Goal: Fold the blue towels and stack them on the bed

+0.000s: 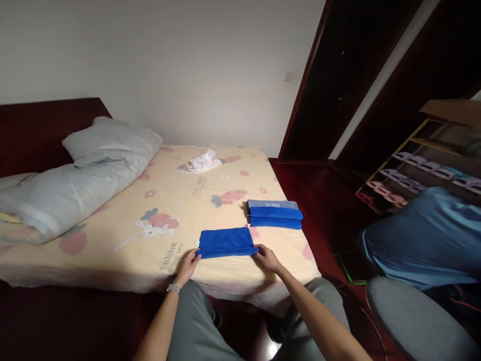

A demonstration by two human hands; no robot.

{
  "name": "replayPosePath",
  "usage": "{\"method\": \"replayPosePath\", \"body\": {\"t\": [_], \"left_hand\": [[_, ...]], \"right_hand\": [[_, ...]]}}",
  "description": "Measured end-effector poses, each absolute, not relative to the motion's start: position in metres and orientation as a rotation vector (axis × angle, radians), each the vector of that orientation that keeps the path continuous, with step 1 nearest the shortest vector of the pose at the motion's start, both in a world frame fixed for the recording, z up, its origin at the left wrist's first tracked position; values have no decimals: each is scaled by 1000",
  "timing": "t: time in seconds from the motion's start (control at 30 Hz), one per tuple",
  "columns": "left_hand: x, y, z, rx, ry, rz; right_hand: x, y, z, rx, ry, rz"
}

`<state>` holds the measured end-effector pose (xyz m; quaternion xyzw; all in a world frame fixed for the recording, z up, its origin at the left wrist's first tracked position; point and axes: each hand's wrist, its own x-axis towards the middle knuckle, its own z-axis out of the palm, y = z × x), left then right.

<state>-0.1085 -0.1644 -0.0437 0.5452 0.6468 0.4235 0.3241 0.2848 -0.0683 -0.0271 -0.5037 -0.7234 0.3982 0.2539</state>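
Fingertips of the left hand [189, 264] and right hand [266, 256] pinch the near corners of a folded blue cloth [226, 242] lying low in the centre of the frame on the bed [112, 260]. It looks like squaring a fold; another fold would need both corners lifted together. Folded blue stack [274, 214] lies just right.

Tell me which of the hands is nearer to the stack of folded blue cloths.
Right. The right hand lies just below-left of the stack of folded blue cloths; the left hand is farther left.
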Motion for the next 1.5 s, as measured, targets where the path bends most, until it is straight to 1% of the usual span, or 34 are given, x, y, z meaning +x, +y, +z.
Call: {"method": "replayPosePath", "body": {"t": [0.13, 0.27, 0.4, 0.53, 0.77, 0.9, 1.1, 1.5], "left_hand": [[-97, -159, -62, 1461, 1898, 1206], [-86, -157, -64, 1606, 2149, 1145], [-86, -152, -59, 1716, 2188, 1057], [-88, -152, -58, 1862, 2182, 1059], [-88, -159, -62, 1906, 2162, 1157], [-89, -159, -62, 1842, 2209, 1192], [-87, -158, -64, 1705, 2201, 1270], [-85, -161, -56, 1720, 2265, 1170]], "right_hand": [[270, -69, -34, -1544, -1910, 979], [261, -69, -30, -1675, -1955, 845], [260, -65, -20, -1776, -2044, 711], [259, -65, -18, -1821, -2076, 653], [253, -76, -25, -1821, -1973, 658], [251, -81, -27, -1808, -1855, 697], [252, -84, -30, -1790, -1822, 714], [257, -83, -37, -1686, -1754, 803]]}}
